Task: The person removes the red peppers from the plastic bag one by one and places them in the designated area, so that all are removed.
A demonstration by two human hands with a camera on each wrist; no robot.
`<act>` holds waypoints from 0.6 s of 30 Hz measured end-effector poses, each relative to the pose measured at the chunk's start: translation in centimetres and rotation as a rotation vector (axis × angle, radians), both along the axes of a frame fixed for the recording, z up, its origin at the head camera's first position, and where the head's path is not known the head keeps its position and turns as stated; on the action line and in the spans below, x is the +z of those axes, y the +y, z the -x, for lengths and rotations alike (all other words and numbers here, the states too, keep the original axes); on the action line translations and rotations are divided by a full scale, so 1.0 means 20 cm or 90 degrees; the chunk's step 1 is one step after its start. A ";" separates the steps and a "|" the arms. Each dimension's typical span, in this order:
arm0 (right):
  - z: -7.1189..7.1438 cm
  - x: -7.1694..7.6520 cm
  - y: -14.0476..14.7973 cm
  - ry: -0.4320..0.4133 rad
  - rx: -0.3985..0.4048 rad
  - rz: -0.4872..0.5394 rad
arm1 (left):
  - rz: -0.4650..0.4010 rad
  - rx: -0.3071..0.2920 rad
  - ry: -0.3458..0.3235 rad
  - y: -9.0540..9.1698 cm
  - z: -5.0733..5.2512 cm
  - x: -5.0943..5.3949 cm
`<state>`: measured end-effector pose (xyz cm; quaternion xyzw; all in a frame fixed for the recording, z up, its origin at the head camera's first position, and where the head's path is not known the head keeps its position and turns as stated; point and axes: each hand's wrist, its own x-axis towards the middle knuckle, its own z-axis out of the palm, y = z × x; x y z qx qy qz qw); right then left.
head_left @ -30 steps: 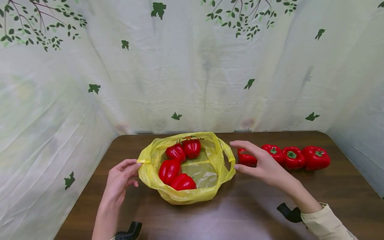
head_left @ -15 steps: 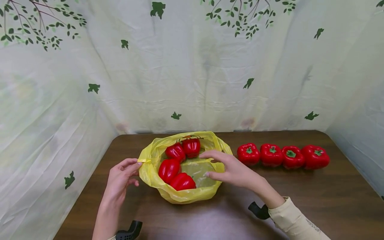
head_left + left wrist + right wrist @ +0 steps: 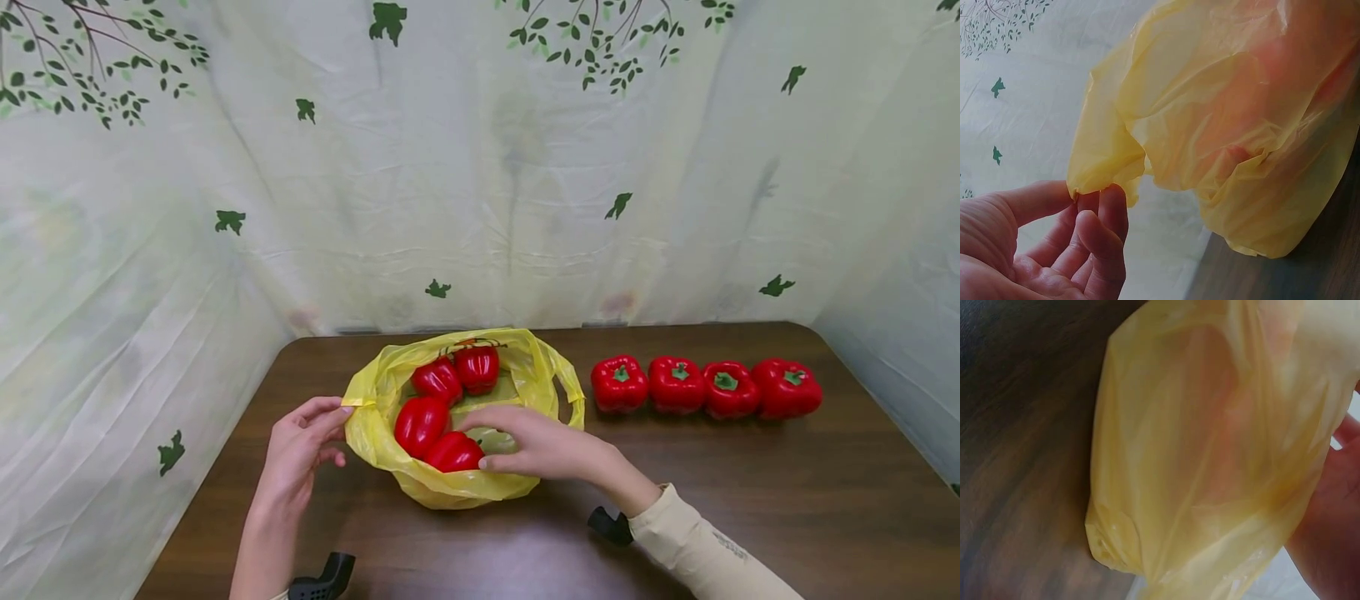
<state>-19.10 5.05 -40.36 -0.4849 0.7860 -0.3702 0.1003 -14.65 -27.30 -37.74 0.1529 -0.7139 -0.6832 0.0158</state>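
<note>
Red pepper [image 3: 453, 454] inside the yellow bag [image 3: 442, 493], at its near side, is flanked by the right hand [image 3: 536, 442], whose fingers are parted, contact unclear. Grasping seems the step in hand, and a closing round it appears called for, though crowded by the adjoining pepper [image 3: 420, 423]. At its rim the bag is pinched by the left hand [image 3: 303, 448], while four more peppers [image 3: 726, 383] are lined up on the desk [image 3: 832, 483].

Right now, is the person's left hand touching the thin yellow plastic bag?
Touching. The left wrist view shows the left hand pinching the edge of the yellow plastic bag.
</note>
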 end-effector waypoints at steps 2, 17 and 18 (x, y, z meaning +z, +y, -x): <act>0.01 -0.01 -0.01 -0.001 0.016 -0.008 | 0.001 0.000 0.001 0.00 0.00 0.00; 0.07 -0.08 -0.07 -0.092 0.000 -0.016 | 0.003 0.002 0.000 0.00 0.00 0.00; 0.07 -0.08 -0.08 -0.102 -0.003 -0.018 | 0.002 0.002 0.000 0.00 0.01 0.00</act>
